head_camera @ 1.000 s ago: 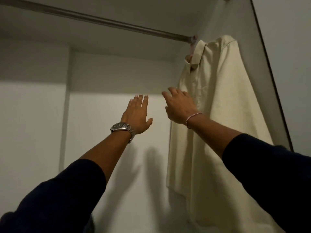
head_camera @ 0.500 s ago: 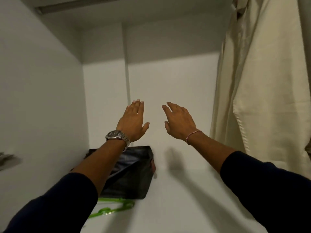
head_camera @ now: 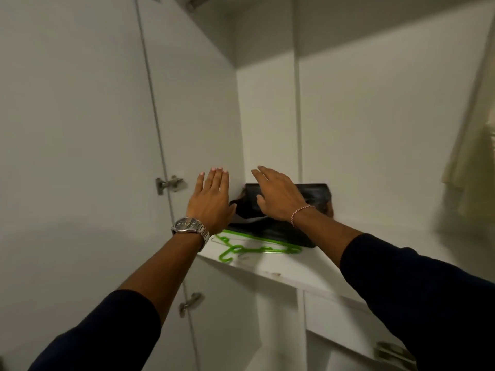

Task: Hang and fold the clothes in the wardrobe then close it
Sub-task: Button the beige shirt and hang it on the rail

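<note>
Both of my hands reach into the open white wardrobe with fingers straight and hold nothing. My left hand (head_camera: 211, 200), a metal watch on its wrist, hovers beside the left inner wall. My right hand (head_camera: 278, 196), with a bead bracelet, is in front of a folded black garment (head_camera: 316, 196) that lies on the wardrobe shelf (head_camera: 375, 245). A green plastic hanger (head_camera: 251, 247) lies on the shelf, partly under the black garment. A cream shirt (head_camera: 476, 167) hangs at the far right edge, mostly cut off.
The open wardrobe door (head_camera: 80, 156) stands at the left with a metal hinge (head_camera: 168, 183) and a second hinge (head_camera: 190, 303) below. Under the shelf sit a drawer front (head_camera: 334, 319) and a handle (head_camera: 393, 352). The clothes rail (head_camera: 198, 1) shows at the top.
The view has dropped and swung left from the hanging cream shirt to the shelf. Both hands have lowered toward the black garment and stayed open.
</note>
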